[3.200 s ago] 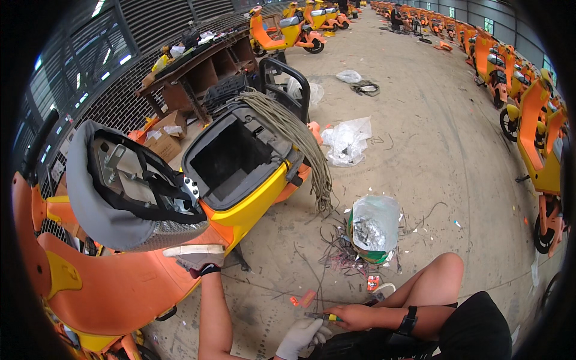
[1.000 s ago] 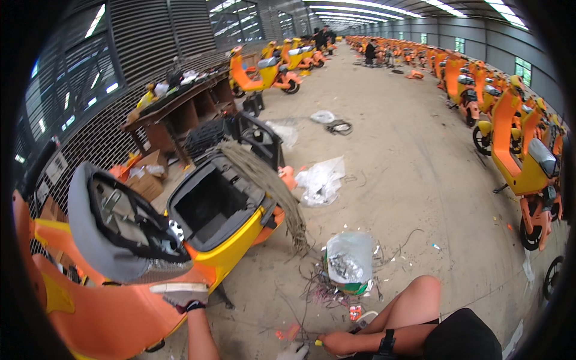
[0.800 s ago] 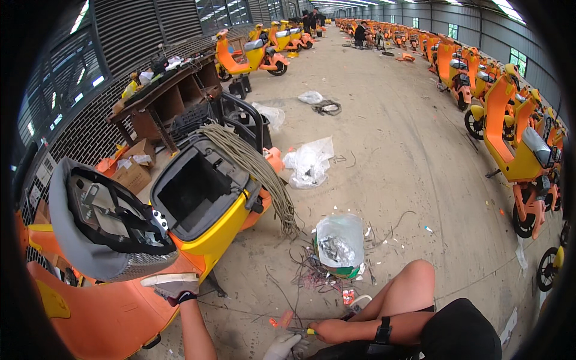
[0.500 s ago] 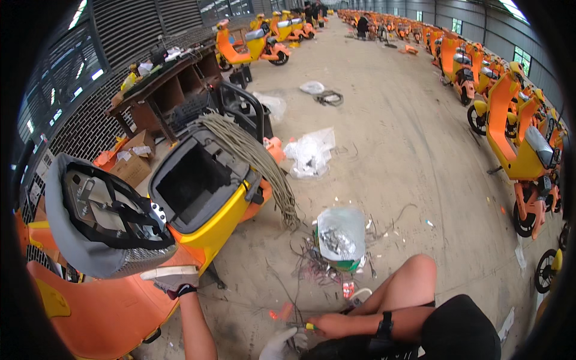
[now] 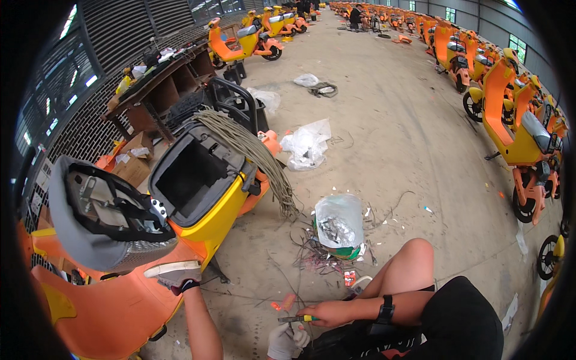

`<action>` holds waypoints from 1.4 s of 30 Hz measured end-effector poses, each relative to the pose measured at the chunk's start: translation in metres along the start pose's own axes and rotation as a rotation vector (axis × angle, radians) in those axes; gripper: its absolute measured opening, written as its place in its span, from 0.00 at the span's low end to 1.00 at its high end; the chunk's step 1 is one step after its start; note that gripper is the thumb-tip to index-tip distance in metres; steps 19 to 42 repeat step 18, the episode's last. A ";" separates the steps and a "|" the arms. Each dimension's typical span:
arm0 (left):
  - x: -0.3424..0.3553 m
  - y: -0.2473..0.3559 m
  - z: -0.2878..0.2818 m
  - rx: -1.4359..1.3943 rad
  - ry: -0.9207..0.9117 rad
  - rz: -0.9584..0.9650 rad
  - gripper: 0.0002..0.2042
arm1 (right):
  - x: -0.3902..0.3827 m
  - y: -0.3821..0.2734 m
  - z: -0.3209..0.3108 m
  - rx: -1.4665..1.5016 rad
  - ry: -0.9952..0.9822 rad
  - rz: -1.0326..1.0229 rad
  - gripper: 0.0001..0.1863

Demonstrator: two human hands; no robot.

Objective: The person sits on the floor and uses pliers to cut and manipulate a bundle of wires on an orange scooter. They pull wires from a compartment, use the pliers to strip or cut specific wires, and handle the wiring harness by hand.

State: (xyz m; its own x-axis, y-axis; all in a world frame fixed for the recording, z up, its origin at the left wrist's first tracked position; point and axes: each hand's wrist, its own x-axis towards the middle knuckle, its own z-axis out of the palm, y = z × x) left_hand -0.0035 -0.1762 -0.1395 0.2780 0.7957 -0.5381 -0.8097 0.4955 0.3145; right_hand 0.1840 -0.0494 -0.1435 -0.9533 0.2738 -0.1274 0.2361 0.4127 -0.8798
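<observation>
My right hand (image 5: 329, 313), bare with a black band on its wrist, is closed round the yellow-and-green handles of a pair of pliers (image 5: 293, 319). The metal jaws point left, just above my left hand (image 5: 287, 342). That hand wears a white glove, and its fingers are pinched on a thin dark strand, mostly hidden. To the left stands an orange-and-yellow scooter (image 5: 219, 207) with its grey seat (image 5: 90, 240) tipped up over the footboard. Its storage compartment is uncovered, and a bundle of grey-green cords (image 5: 255, 147) drapes over its back.
A plastic-lined bin (image 5: 339, 210) holding silvery scraps stands ahead, with cut strands scattered round it. Beyond are a white plastic bag (image 5: 306, 144) and a coil of cord (image 5: 323, 90). A workbench (image 5: 159, 90) is at the far left. Parked scooters (image 5: 519, 132) line the right side.
Both hands have come slightly up in the picture. The pliers have turned so their jaws now show over the gloved hand. The whole view has shifted a little.
</observation>
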 end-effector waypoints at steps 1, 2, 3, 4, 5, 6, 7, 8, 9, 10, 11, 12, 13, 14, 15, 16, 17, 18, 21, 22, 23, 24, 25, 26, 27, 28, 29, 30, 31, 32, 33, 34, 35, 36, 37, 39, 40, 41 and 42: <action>-0.004 -0.002 0.005 -0.051 -0.067 -0.008 0.21 | -0.001 -0.002 -0.002 0.029 -0.014 -0.028 0.26; -0.008 0.000 0.010 -0.095 -0.137 -0.010 0.21 | -0.001 -0.006 -0.006 0.052 -0.024 -0.062 0.26; -0.012 -0.001 0.013 -0.139 -0.208 -0.013 0.21 | -0.001 -0.008 -0.005 0.051 0.015 -0.122 0.26; -0.014 -0.006 0.013 -0.112 -0.276 -0.015 0.25 | -0.004 -0.011 -0.001 0.055 0.054 -0.174 0.26; -0.011 -0.006 0.012 -0.135 -0.348 -0.013 0.22 | -0.007 -0.014 0.001 0.061 0.092 -0.226 0.26; -0.004 -0.004 0.011 -0.159 -0.419 -0.012 0.20 | -0.007 -0.014 -0.001 0.052 0.098 -0.226 0.26; -0.008 -0.006 0.013 -0.192 -0.480 -0.001 0.19 | -0.008 -0.020 -0.007 0.052 0.088 -0.230 0.26; -0.015 -0.005 0.024 -0.135 -0.487 0.009 0.20 | -0.007 -0.027 -0.013 0.042 0.083 -0.235 0.26; -0.023 -0.002 0.035 -0.090 -0.503 0.031 0.21 | -0.007 -0.033 -0.016 0.026 0.095 -0.274 0.26; -0.034 0.000 0.045 -0.045 -0.517 0.055 0.22 | -0.007 -0.040 -0.017 0.011 0.105 -0.314 0.27; -0.042 0.001 0.055 -0.001 -0.536 0.074 0.23 | -0.009 -0.046 -0.018 -0.008 0.119 -0.348 0.28; -0.049 0.004 0.064 -0.025 -0.539 0.061 0.22 | -0.008 -0.051 -0.021 -0.052 0.131 -0.328 0.26; -0.060 0.008 0.075 0.113 -0.446 0.106 0.22 | -0.010 -0.060 -0.022 -0.066 0.132 -0.341 0.26; -0.072 0.013 0.090 0.254 -0.357 0.148 0.22 | -0.014 -0.076 -0.030 -0.085 0.140 -0.353 0.26; -0.087 0.020 0.100 0.388 -0.257 0.194 0.22 | -0.016 -0.094 -0.034 -0.099 0.142 -0.366 0.26; -0.100 0.030 0.109 0.527 -0.219 0.196 0.23 | -0.020 -0.114 -0.042 -0.105 0.127 -0.339 0.25; -0.110 0.041 0.115 0.620 -0.217 0.152 0.23 | -0.023 -0.129 -0.048 -0.134 0.083 -0.261 0.27; -0.119 0.052 0.117 0.705 -0.201 0.105 0.23 | -0.021 -0.139 -0.051 -0.153 0.029 -0.185 0.29; -0.119 0.052 0.117 0.705 -0.201 0.105 0.23 | -0.021 -0.139 -0.051 -0.153 0.029 -0.185 0.29; -0.119 0.052 0.117 0.705 -0.201 0.105 0.23 | -0.021 -0.139 -0.051 -0.153 0.029 -0.185 0.29; -0.119 0.052 0.117 0.705 -0.201 0.105 0.23 | -0.021 -0.139 -0.051 -0.153 0.029 -0.185 0.29; -0.119 0.052 0.117 0.705 -0.201 0.105 0.23 | -0.021 -0.139 -0.051 -0.153 0.029 -0.185 0.29; -0.119 0.052 0.117 0.705 -0.201 0.105 0.23 | -0.021 -0.139 -0.051 -0.153 0.029 -0.185 0.29; -0.119 0.052 0.117 0.705 -0.201 0.105 0.23 | -0.021 -0.139 -0.051 -0.153 0.029 -0.185 0.29; -0.119 0.052 0.117 0.705 -0.201 0.105 0.23 | -0.021 -0.139 -0.051 -0.153 0.029 -0.185 0.29; -0.119 0.052 0.117 0.705 -0.201 0.105 0.23 | -0.021 -0.139 -0.051 -0.153 0.029 -0.185 0.29; -0.119 0.052 0.117 0.705 -0.201 0.105 0.23 | -0.021 -0.139 -0.051 -0.153 0.029 -0.185 0.29; -0.119 0.052 0.117 0.705 -0.201 0.105 0.23 | -0.021 -0.139 -0.051 -0.153 0.029 -0.185 0.29; -0.119 0.052 0.117 0.705 -0.201 0.105 0.23 | -0.021 -0.139 -0.051 -0.153 0.029 -0.185 0.29; -0.119 0.052 0.117 0.705 -0.201 0.105 0.23 | -0.021 -0.139 -0.051 -0.153 0.029 -0.185 0.29; -0.119 0.052 0.117 0.705 -0.201 0.105 0.23 | -0.021 -0.139 -0.051 -0.153 0.029 -0.185 0.29; -0.119 0.052 0.117 0.705 -0.201 0.105 0.23 | -0.021 -0.139 -0.051 -0.153 0.029 -0.185 0.29; -0.119 0.052 0.117 0.705 -0.201 0.105 0.23 | -0.021 -0.139 -0.051 -0.153 0.029 -0.185 0.29; -0.119 0.052 0.117 0.705 -0.201 0.105 0.23 | -0.021 -0.139 -0.051 -0.153 0.029 -0.185 0.29; -0.119 0.052 0.117 0.705 -0.201 0.105 0.23 | -0.021 -0.139 -0.051 -0.153 0.029 -0.185 0.29; -0.119 0.052 0.117 0.705 -0.201 0.105 0.23 | -0.021 -0.139 -0.051 -0.153 0.029 -0.185 0.29; -0.119 0.052 0.117 0.705 -0.201 0.105 0.23 | -0.021 -0.139 -0.051 -0.153 0.029 -0.185 0.29; -0.119 0.052 0.117 0.705 -0.201 0.105 0.23 | -0.021 -0.139 -0.051 -0.153 0.029 -0.185 0.29; -0.119 0.052 0.117 0.705 -0.201 0.105 0.23 | -0.021 -0.139 -0.051 -0.153 0.029 -0.185 0.29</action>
